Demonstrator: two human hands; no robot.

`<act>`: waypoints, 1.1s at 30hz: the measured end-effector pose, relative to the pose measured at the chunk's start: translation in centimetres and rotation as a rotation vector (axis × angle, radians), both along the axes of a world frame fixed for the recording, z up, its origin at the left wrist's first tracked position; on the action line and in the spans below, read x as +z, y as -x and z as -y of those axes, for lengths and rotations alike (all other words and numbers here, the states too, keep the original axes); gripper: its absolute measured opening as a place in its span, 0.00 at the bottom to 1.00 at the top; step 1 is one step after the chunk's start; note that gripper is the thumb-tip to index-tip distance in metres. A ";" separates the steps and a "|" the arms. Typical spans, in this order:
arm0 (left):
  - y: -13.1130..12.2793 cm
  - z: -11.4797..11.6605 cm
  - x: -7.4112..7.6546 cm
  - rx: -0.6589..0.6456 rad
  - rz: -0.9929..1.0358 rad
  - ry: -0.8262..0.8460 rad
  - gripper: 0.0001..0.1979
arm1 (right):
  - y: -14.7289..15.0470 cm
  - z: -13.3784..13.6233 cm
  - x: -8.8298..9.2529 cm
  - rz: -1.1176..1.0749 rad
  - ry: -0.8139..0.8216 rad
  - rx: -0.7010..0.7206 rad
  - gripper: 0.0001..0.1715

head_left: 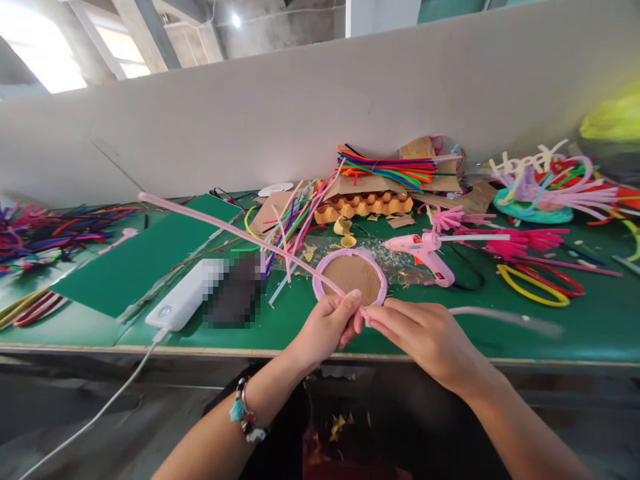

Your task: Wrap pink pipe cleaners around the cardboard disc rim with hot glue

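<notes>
A long pink pipe cleaner [240, 233] runs from the upper left down into my hands, with a bare wire tip at its far end. My left hand [327, 327] pinches it between thumb and fingers. Right against it, my right hand [430, 340] closes its fingertips on the pink strand where the two hands meet. From behind the right hand a blurred pink pipe cleaner end [500, 317] sticks out to the right; whether it is the same piece I cannot tell. Just beyond my hands lies a round cardboard disc [353, 277] with a pink pipe cleaner rim [320, 270].
A pink glue gun [425, 257] lies right of the disc. Beyond are an egg carton [365, 205], bundled coloured pipe cleaners [390, 167] and pink tufts [525, 241]. At left are a white power bank [187, 293] with its cable, a green sheet [150, 257] and more pipe cleaners [60, 233].
</notes>
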State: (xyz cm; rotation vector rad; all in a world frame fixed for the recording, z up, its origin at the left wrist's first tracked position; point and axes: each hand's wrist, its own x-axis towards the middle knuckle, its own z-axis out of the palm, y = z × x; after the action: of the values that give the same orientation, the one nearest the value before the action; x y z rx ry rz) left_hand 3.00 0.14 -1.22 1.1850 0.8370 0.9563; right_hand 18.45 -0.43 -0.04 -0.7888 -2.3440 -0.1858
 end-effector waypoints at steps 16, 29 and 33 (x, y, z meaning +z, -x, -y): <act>-0.2 0.9 0.3 0.036 -0.117 -0.241 0.27 | 1.8 0.7 -0.2 -0.514 0.309 0.037 0.14; 0.2 0.9 0.6 0.076 -0.147 -0.289 0.28 | 1.9 1.1 -0.1 -0.742 0.536 0.014 0.03; 0.0 1.0 0.8 -0.011 -0.062 -0.190 0.28 | 1.2 1.0 -0.5 -0.462 -0.059 -0.046 0.15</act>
State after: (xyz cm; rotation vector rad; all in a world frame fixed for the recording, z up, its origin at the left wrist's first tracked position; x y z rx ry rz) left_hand 3.02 -0.90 -0.46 1.3870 0.8008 1.0112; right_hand 17.27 -1.47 -0.54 -0.7642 -1.8790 -0.0809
